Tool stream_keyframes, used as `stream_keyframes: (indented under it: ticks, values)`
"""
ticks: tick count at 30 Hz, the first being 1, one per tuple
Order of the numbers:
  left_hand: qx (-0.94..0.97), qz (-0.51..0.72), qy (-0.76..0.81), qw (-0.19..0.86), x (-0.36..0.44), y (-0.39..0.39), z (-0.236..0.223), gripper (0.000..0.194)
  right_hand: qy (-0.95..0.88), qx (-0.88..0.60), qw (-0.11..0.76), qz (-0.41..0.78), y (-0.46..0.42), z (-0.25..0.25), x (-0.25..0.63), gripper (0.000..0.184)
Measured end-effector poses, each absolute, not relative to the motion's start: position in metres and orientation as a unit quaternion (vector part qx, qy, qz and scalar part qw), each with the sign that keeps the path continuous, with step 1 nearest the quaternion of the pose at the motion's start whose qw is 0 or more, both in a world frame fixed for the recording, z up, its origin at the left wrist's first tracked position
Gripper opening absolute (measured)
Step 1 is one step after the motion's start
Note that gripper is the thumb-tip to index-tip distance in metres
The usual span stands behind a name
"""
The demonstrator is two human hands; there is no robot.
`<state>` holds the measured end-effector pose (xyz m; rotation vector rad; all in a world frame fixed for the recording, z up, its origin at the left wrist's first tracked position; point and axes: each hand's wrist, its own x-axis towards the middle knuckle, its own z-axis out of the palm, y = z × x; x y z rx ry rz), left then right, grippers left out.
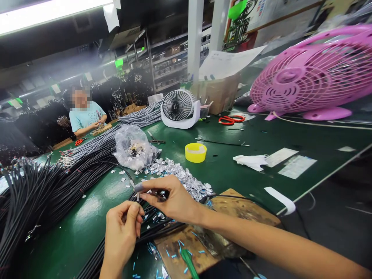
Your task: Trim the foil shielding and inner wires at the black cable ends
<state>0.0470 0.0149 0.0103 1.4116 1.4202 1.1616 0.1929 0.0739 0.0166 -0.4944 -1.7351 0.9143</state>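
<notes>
My left hand [122, 232] is closed in a pinch around a thin black cable [151, 228] near the bottom middle. My right hand [168, 199] is just above it, fingers pinched on the cable's end by a small silvery foil piece. Both hands hover over a bundle of black cables and a worn wooden board [232, 209]. A heap of silvery foil scraps [180, 174] lies right behind my right hand on the green table [87, 217].
Large bundles of black and grey cables [43, 190] cover the left side. A clear plastic bag [133, 149], a yellow tape roll [195, 152], a small white fan [178, 108], orange scissors [231, 119] and a pink fan [314, 73] stand behind. Another person [85, 116] works at far left.
</notes>
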Motion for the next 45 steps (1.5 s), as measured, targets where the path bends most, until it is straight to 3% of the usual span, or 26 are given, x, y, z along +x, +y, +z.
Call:
stream_keyframes:
  ticks: [6, 11, 13, 17, 19, 23, 27, 30, 34, 38, 45]
  values:
    - [0.553, 0.491, 0.580, 0.341, 0.056, 0.015, 0.003, 0.028, -0.635, -0.255, 0.513, 0.518, 0.073, 0.029, 0.187, 0.024]
    - [0.552, 0.513, 0.605, 0.256, 0.063, 0.013, -0.003, 0.028, -0.608, -0.243, 0.517, 0.551, 0.074, 0.030, 0.183, 0.022]
    - [0.571, 0.511, 0.623, 0.160, 0.065, 0.015, -0.004, 0.024, -0.609, -0.251, 0.509, 0.554, 0.075, 0.029, 0.182, 0.024]
    - [0.647, 0.398, 0.634, -0.143, 0.067, 0.023, -0.004, 0.025, -0.619, -0.295, 0.478, 0.549, 0.080, 0.022, 0.182, 0.030]
    - [0.657, 0.344, 0.645, -0.184, 0.069, 0.025, -0.003, 0.026, -0.641, -0.317, 0.475, 0.512, 0.083, 0.017, 0.182, 0.026]
    - [0.658, 0.280, 0.685, -0.141, 0.074, 0.026, -0.003, 0.020, -0.681, -0.345, 0.464, 0.450, 0.091, 0.007, 0.181, 0.014]
    - [0.642, 0.268, 0.711, -0.098, 0.070, 0.032, -0.004, 0.020, -0.652, -0.382, 0.422, 0.501, 0.096, 0.006, 0.179, 0.022]
    - [0.622, 0.305, 0.717, -0.073, 0.058, 0.036, -0.002, 0.021, -0.644, -0.385, 0.446, 0.488, 0.096, 0.009, 0.181, 0.024]
    - [0.626, 0.359, 0.692, -0.023, 0.046, 0.036, 0.004, 0.028, -0.719, -0.353, 0.502, 0.327, 0.092, 0.014, 0.188, 0.018]
    - [0.636, 0.378, 0.672, 0.014, 0.042, 0.031, 0.008, 0.034, -0.795, -0.275, 0.499, 0.207, 0.091, 0.015, 0.192, 0.021]
    - [0.657, 0.391, 0.637, 0.098, 0.042, 0.025, 0.005, 0.030, -0.827, -0.254, 0.443, 0.236, 0.090, 0.016, 0.193, 0.006]
